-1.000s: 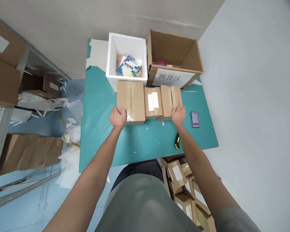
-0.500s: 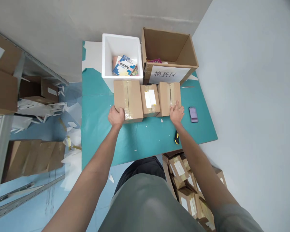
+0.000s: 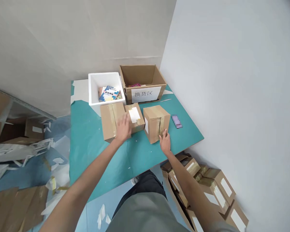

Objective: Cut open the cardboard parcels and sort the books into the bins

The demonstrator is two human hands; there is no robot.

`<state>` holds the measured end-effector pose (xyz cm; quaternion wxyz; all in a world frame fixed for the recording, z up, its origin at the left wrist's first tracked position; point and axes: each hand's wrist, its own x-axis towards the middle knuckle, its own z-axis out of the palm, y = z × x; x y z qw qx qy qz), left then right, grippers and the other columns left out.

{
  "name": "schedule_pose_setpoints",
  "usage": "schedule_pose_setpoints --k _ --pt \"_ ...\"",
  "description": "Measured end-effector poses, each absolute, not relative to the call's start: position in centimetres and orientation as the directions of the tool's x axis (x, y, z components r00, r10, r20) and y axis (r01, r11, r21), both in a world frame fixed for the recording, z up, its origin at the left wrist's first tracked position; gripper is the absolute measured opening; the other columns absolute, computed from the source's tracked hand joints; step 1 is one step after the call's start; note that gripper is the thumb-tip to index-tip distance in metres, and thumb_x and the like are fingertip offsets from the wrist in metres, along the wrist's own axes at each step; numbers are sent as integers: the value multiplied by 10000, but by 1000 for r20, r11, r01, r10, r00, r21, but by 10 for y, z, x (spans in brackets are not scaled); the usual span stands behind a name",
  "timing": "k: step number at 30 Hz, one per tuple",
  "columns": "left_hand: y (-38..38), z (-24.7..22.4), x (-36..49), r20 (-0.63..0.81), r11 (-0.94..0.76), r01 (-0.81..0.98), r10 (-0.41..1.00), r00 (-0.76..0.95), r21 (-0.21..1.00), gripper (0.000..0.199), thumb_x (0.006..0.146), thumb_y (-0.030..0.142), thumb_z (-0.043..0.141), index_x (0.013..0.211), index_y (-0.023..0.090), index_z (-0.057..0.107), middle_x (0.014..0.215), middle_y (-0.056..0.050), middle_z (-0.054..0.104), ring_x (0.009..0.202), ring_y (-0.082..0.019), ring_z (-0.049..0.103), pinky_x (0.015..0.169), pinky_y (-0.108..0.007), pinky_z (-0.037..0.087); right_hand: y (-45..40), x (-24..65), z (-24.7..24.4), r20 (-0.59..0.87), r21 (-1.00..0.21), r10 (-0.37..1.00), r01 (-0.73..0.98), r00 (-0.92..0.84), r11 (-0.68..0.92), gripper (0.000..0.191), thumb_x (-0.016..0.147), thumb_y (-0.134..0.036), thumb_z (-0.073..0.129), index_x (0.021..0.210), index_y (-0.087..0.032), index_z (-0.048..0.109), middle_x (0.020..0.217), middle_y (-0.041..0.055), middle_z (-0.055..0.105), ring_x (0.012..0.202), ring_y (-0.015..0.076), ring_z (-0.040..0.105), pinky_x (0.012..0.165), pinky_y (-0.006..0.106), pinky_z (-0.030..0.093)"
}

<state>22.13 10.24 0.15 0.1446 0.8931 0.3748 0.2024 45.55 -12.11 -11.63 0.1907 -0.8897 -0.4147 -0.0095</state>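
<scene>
Three taped cardboard boxes stand on the green tabletop. My left hand, slightly blurred, has its fingers apart over the inner side of the left cardboard box, near the middle cardboard box. The middle box has a white label on top. Apart from these two, the right cardboard box sits turned, with a white label on its left face and tape down its front. My right hand has its fingers curled against this box's lower front right edge. Whatever lies under the right palm is hidden.
Behind the boxes are a white foam box of books and an open carton with a paper sign. A pixelated phone-like object lies on the green table. Packed boxes stand below right; paper scraps litter the floor at left.
The right box has come away from the row, nearer me, and turned. My left hand has left the left box's outer side and moved right. The utility knife no longer shows.
</scene>
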Motion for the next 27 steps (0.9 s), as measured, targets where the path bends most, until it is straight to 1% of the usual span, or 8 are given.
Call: schedule_pose_setpoints --k 2,4,7,10,17,20,23,27 --pt "78 17 266 313 -802 452 578 754 392 767 1004 334 502 1686 82 258 1747 -231 279 1668 -358 125 1330 -592 145 -123 455 -118 170 -337 738 742 653 -580 1001 999 -684 480 1694 -24 192 1456 368 480 1327 444 540 1049 598 516" --pt "53 28 306 288 -846 358 484 826 395 743 1004 331 533 1677 127 292 1715 -216 357 1647 -366 212 1312 -583 235 -123 454 -119 163 -349 739 739 654 -576 1002 1006 -657 482 1696 -11 148 1475 381 464 1348 459 528 1058 605 509" --pt "19 36 343 244 -812 420 538 807 405 626 961 123 494 1582 89 422 1571 -238 510 1581 -363 350 1269 -552 347 -127 448 -118 138 -389 721 706 680 -591 919 1050 -545 420 1699 -1 64 1477 384 461 1329 455 550 1039 591 521" --pt "-10 43 348 240 -796 456 570 786 397 595 918 -20 406 1496 87 500 1478 -237 559 1536 -340 404 1228 -535 415 -145 437 -118 124 -446 675 649 727 -617 814 1078 -429 307 1704 -16 -9 1467 373 466 1314 445 567 1016 588 531" --pt "-84 58 296 156 -752 494 604 782 437 508 957 10 430 1415 181 571 1372 -194 604 1401 -347 495 948 -437 628 -246 391 -114 155 -491 673 648 723 -583 800 1081 -497 240 1734 -123 -32 1535 330 438 1408 473 506 1072 646 495" --pt "-115 61 261 86 -706 571 657 749 418 504 938 9 456 1388 187 596 1316 -192 620 1318 -358 551 834 -403 644 -286 379 -108 145 -436 752 724 643 -535 788 1082 -505 258 1742 -185 -31 1559 296 439 1434 470 491 1089 662 487" --pt "-137 63 223 41 -678 633 694 719 373 544 903 -11 474 1387 199 605 1275 -179 638 1240 -348 597 823 -399 636 -303 377 -99 111 -367 842 810 527 -458 760 1087 -472 285 1745 -231 -9 1556 258 471 1447 445 491 1120 660 473" --pt "-151 61 173 5 -613 726 765 644 312 521 925 46 504 1391 254 608 1201 -149 662 1086 -316 658 780 -382 617 -287 387 -80 67 -321 925 886 375 -336 699 1087 -409 347 1727 -174 197 1634 266 415 1524 425 412 1186 654 419"
